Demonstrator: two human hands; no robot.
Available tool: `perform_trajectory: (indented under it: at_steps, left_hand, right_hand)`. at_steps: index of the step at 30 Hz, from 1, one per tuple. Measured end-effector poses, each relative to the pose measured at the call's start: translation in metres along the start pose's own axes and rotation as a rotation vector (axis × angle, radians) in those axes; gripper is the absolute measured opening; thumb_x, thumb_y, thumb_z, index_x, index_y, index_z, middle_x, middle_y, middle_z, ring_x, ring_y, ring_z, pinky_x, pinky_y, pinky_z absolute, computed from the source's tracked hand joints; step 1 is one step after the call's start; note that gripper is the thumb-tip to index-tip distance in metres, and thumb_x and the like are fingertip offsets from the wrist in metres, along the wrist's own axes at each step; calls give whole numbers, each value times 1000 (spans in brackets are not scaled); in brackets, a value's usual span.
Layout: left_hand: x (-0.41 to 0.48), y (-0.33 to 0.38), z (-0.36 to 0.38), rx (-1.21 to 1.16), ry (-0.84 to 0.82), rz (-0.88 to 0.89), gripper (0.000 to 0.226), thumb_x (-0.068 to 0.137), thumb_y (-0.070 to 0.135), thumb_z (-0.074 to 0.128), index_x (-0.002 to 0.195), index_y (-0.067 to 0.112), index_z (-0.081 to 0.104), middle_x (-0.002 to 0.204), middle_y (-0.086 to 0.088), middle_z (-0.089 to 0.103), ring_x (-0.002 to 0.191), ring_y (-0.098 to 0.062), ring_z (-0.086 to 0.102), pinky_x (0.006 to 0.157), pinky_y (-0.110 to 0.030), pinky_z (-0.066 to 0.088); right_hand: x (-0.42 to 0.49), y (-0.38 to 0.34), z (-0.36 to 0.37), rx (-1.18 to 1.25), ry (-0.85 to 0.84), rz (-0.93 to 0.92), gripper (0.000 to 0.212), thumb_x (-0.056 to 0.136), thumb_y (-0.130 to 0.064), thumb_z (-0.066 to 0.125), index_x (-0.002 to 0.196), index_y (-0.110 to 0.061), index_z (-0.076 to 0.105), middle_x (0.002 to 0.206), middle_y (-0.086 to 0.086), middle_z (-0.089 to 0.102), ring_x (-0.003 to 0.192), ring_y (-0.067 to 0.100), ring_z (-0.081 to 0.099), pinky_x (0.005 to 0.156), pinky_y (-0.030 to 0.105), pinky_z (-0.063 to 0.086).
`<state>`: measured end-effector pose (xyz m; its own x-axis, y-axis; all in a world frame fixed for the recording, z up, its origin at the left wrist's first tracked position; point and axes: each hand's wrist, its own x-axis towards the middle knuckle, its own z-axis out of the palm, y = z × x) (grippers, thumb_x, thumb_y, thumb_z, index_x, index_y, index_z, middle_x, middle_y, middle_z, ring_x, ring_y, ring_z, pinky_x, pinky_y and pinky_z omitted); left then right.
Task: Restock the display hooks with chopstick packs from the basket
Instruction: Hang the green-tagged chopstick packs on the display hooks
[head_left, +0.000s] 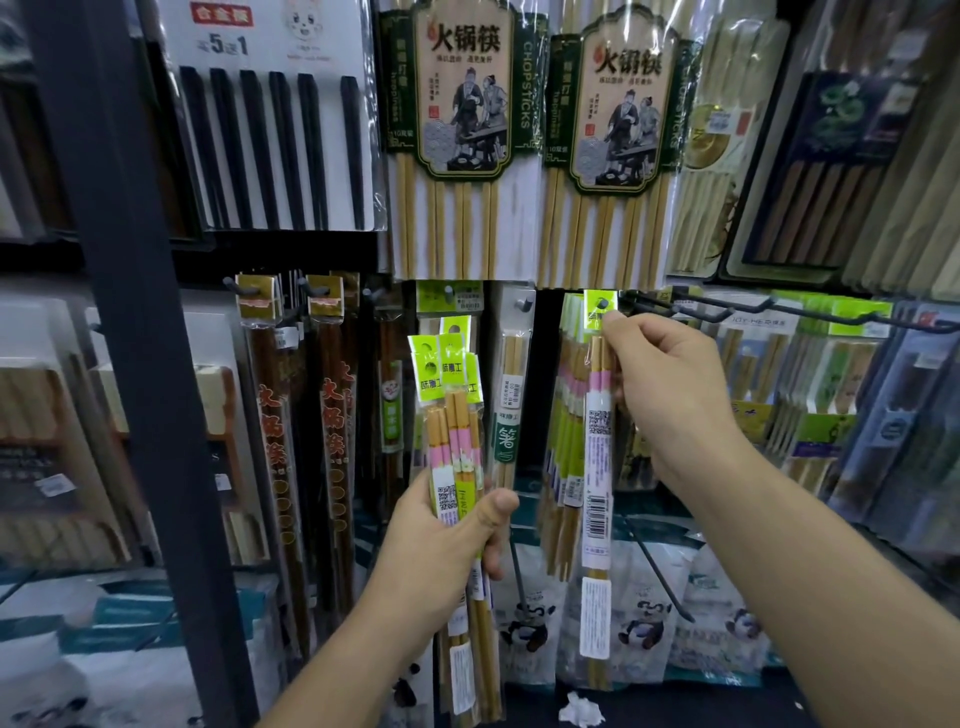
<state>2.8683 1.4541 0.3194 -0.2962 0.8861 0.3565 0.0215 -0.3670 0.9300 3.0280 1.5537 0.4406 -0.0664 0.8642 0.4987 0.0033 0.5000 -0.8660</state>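
Note:
My left hand grips a bundle of several chopstick packs with lime-green header cards and pink-banded sticks, held upright in front of the shelf. My right hand pinches the top of one more such pack. Its green header sits at the tip of a black display hook. More packs of the same kind hang behind it on that hook. The basket is out of view.
Large hot-pot chopstick packs hang above. Dark red chopstick packs hang left, beside a black upright post. Bare black hooks jut out to the right, and another hook sticks out lower down. Panda-print bags lie below.

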Motion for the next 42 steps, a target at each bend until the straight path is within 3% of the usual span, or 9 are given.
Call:
perform_trajectory:
  at_steps: [6,12,17,19,21,30,33,38,42]
  left_hand:
    - [-1,0,-3,49,13,-24,50,60,79,79,89,41,63,59,-4,64,56,-22,63,67,-48,62]
    - [-1,0,-1,43,8,-43,51,53,78,84,88,46,64,63,1,66,55,-19,63,64,-46,62]
    - [-2,3,7,13,-23,-18,36,67,51,90,94,44,67,69,4,69,54,-16,61,51,-28,53]
    - [-2,4,10,-5,-51,5,37,73,41,91,103,39,69,79,3,73,58,-12,64,52,-27,53]
    - [-2,5,12,7,-51,13,42,69,44,87,107,39,69,90,3,77,64,-8,67,57,-25,54]
    - [-3,3,13,15,-20,12,59,62,51,86,115,31,67,92,5,77,69,-5,69,60,-22,54]
    - [-4,5,15,35,-25,14,69,58,65,85,116,32,66,90,8,76,72,-5,69,63,-24,53]
    - [-5,6,15,-3,-2,14,55,64,81,73,103,43,67,84,6,75,75,-13,72,67,-34,56]
    - [-6,6,13,-13,32,14,53,70,87,61,101,46,69,89,6,77,79,-13,75,67,-28,57]
  right_hand:
    - [-11,13,-5,-126,25,-74,36,93,-45,69,71,-17,70,50,-3,55,44,4,45,46,13,40]
    - [-29,20,-8,-211,89,-90,25,88,-38,76,76,-20,65,62,-8,60,56,-2,52,54,15,43]
    - [-63,10,10,-135,-297,-106,9,86,-34,77,81,-28,71,77,-6,69,66,6,63,59,17,53]
    - [-72,10,18,-102,-355,-71,9,85,-32,79,83,-28,71,76,-5,69,65,9,64,54,21,54]
    - [-75,11,22,-102,-327,-55,10,85,-31,79,83,-28,70,77,-4,69,67,11,65,54,21,54]
    - [-76,16,24,-80,-268,-66,10,85,-29,80,82,-27,70,77,-7,70,68,7,66,56,17,53]
    - [-75,17,26,-89,-268,-69,9,88,-27,77,81,-26,70,75,-4,69,65,10,65,52,18,53]
    - [-70,20,25,-30,-259,13,9,91,-22,73,84,-18,69,70,-7,66,63,2,59,61,17,53]
    - [-67,21,19,48,-244,50,8,94,-20,70,87,-16,68,68,-4,65,63,8,58,54,17,48]
